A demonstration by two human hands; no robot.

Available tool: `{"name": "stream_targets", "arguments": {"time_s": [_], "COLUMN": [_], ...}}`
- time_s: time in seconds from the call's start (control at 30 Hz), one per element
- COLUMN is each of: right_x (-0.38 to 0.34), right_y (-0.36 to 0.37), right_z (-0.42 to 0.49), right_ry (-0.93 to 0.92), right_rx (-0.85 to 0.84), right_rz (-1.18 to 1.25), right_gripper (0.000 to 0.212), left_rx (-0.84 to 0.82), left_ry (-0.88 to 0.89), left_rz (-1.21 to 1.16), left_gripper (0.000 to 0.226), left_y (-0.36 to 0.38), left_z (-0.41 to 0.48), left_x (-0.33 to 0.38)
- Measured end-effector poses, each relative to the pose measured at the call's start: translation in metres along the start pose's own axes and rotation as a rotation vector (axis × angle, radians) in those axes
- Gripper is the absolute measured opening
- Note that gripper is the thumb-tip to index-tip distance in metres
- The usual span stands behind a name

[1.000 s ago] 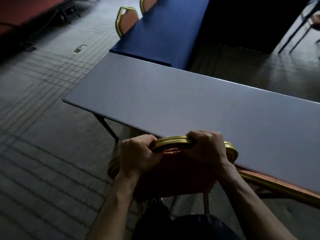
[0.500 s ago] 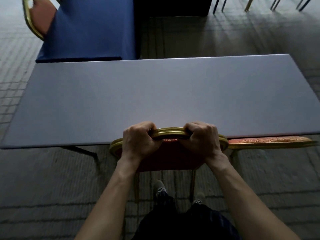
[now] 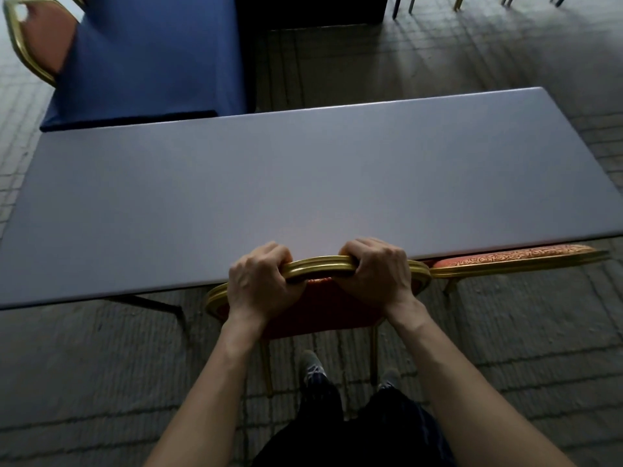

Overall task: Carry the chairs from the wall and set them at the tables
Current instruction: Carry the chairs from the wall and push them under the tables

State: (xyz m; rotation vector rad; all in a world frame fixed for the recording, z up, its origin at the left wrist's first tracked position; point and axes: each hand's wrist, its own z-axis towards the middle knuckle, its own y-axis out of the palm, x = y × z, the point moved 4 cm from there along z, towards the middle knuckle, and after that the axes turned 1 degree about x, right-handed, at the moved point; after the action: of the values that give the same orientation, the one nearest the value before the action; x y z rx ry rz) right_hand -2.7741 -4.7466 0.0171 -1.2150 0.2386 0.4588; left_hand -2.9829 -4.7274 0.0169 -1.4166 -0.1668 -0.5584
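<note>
A red-backed chair with a gold frame (image 3: 320, 311) stands at the near edge of the long grey table (image 3: 303, 183), its seat hidden under the tabletop. My left hand (image 3: 258, 281) grips the left part of the gold top rail. My right hand (image 3: 379, 269) grips the rail just to the right. A second gold-framed chair (image 3: 512, 259) with patterned red fabric is tucked in at the same edge, touching the first chair's right side.
A blue-clothed table (image 3: 148, 59) adjoins the grey table at the far left, with a red and gold chair (image 3: 37, 38) beside it. Chair legs (image 3: 458, 1) show at the top right. Carpeted floor lies around, and my feet (image 3: 313, 365) stand behind the chair.
The view has swung from an angle to square-on with the grey table. The chair has come up against the table edge beside the second chair. Both hands keep their grip on the rail.
</note>
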Motion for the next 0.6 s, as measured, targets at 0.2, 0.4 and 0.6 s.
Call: {"name": "stream_targets", "arguments": {"time_s": [0.2, 0.4, 0.6], "right_x": [-0.004, -0.011, -0.023], "right_y": [0.004, -0.003, -0.006], "right_z": [-0.018, -0.056, -0.121], "right_ry": [0.017, -0.010, -0.020], "right_rx": [-0.068, -0.088, -0.176], "right_rz": [-0.019, -0.034, -0.008], "right_gripper": [0.038, 0.039, 0.040], "left_rx": [-0.037, -0.045, -0.085], "left_ry": [-0.025, -0.013, -0.042], "left_rz": [-0.002, 0.013, 0.028], "left_gripper": [0.026, 0.031, 0.028], "left_y": [0.000, 0.003, 0.012], "left_z": [-0.019, -0.059, -0.126], "left_x": [0.002, 0.012, 0.019]}}
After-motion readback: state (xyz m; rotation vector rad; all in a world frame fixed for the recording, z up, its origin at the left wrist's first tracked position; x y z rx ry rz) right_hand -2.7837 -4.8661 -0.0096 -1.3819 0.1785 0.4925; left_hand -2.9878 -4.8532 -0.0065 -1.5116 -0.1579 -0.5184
